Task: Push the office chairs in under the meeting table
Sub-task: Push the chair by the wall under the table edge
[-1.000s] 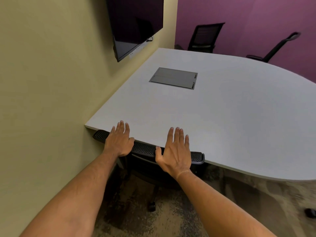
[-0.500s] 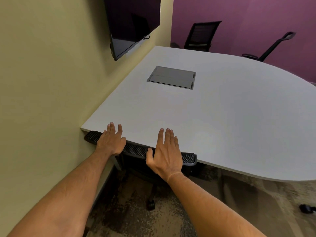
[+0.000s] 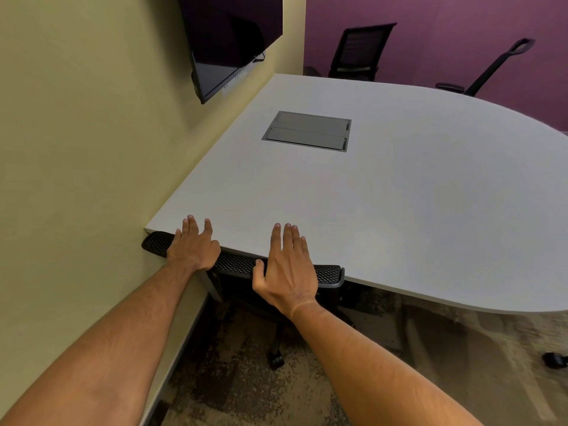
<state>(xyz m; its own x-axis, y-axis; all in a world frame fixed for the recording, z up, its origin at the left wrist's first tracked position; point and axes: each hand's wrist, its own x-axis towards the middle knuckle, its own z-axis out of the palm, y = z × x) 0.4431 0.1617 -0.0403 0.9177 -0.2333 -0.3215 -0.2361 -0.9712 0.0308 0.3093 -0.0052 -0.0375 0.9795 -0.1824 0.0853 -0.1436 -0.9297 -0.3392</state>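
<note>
A black mesh-backed office chair (image 3: 236, 263) stands tucked against the near edge of the pale grey meeting table (image 3: 399, 195); only the top of its backrest and part of its base show. My left hand (image 3: 193, 245) lies flat on the left part of the backrest top, fingers spread over the table edge. My right hand (image 3: 284, 265) rests flat on the right part of the backrest, fingers straight, thumb down the chair's back. Neither hand curls around anything. Two more black chairs stand at the far side: one (image 3: 358, 50) upright, another (image 3: 491, 69) seen side-on.
A yellow wall (image 3: 76, 149) runs close along the left, touching the table's side. A dark wall-mounted screen (image 3: 227, 41) hangs above the table. A grey cable hatch (image 3: 307, 130) is set in the tabletop. A chair caster (image 3: 276, 361) sits on the carpet; another caster (image 3: 554, 359) lies at right.
The chair backrest has slid a little further against the table edge with both hands on it; the hands keep the same flat pose.
</note>
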